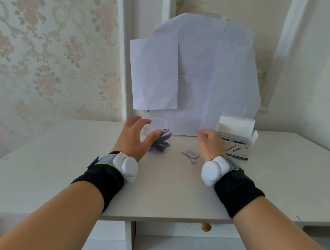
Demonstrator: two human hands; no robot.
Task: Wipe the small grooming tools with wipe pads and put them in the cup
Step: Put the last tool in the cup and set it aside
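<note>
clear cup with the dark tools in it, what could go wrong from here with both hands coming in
1. The left hand is spread open right beside the clear cup, whose dark tools stick out at an angle. A bump could tip it and spill them.
2. The small metal tools lie loose on the desk between the hands; a wrist sweeping through might knock them away.
3. The right hand is beside the open alcohol pads box and could shove it back.

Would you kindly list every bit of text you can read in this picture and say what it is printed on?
"Alcohol Pads" – front of the open white box beside the right hand.
"2" in a circle – same face, upper right corner.
"100 PCS" – under the name, faint.
Dark strip along the box's bottom edge: too small to read.
Blue panels above the name: blurred, unreadable.
</note>
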